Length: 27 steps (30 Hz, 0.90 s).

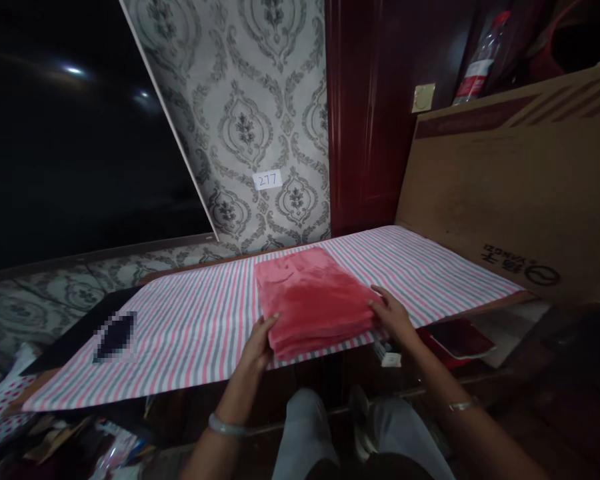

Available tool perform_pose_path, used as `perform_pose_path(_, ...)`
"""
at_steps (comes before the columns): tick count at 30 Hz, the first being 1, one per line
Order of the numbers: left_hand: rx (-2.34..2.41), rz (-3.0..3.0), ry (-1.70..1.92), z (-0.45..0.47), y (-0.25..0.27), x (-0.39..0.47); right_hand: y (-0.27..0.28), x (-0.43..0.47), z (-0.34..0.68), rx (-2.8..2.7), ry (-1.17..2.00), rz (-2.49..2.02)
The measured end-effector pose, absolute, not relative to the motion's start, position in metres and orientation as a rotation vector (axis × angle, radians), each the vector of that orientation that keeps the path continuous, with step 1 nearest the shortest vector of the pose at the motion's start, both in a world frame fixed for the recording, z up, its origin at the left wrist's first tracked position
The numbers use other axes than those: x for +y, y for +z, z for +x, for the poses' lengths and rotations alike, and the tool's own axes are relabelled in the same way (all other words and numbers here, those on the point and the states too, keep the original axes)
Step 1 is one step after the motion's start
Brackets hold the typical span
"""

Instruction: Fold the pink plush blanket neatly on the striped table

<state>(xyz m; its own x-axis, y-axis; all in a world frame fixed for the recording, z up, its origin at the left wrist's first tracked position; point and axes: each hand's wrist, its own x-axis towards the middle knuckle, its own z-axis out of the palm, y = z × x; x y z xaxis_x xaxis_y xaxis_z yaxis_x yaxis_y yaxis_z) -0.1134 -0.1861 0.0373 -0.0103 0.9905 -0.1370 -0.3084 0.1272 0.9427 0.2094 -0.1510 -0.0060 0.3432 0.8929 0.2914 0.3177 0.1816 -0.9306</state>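
Note:
A folded red cloth point(320, 307) with a soft, plush-looking surface lies near the front edge of a striped cover point(195, 320) in pink, grey and white. My left hand point(259, 341) grips its left front side, thumb on top and the other fingers mostly hidden. At the opposite side, my right hand point(391, 316) holds the cloth's right edge between thumb and fingers. Several folded layers show along the front. Whether it is a towel or a garment, I cannot tell.
A dark pixelated patch point(115, 337) shows on the cover's left part. Behind stand a large black screen point(90, 147) and a patterned wall. On the right, a cardboard box point(510, 180) rises beside the table, with a plastic bottle point(480, 63) behind it. Clutter point(115, 447) lies below left.

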Motion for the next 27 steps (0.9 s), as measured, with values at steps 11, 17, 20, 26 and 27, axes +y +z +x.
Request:
perform_pose_path(11,0.806,0.631,1.305,-0.086,0.036,-0.186,-0.009,-0.225,0.091,-2.144,-0.3,-1.094)
perform_pose_path(17,0.791,0.619,1.351,-0.087,0.034,-0.18,-0.002,-0.193,0.074,-1.991,-0.282,-1.012)
perform_pose_path(20,0.817,0.644,1.284,-0.103,0.021,-0.177,0.01,-0.176,0.083,-1.982,-0.191,-0.951)
perform_pose_path(26,1.019,0.903,1.382,-0.124,-0.016,-0.16,0.052,-0.167,0.105,-1.878,0.012,-0.842)
perform_pose_path(27,1.099,0.975,1.389,-0.123,-0.02,-0.155,0.06,-0.169,0.109,-1.86,0.032,-0.837)
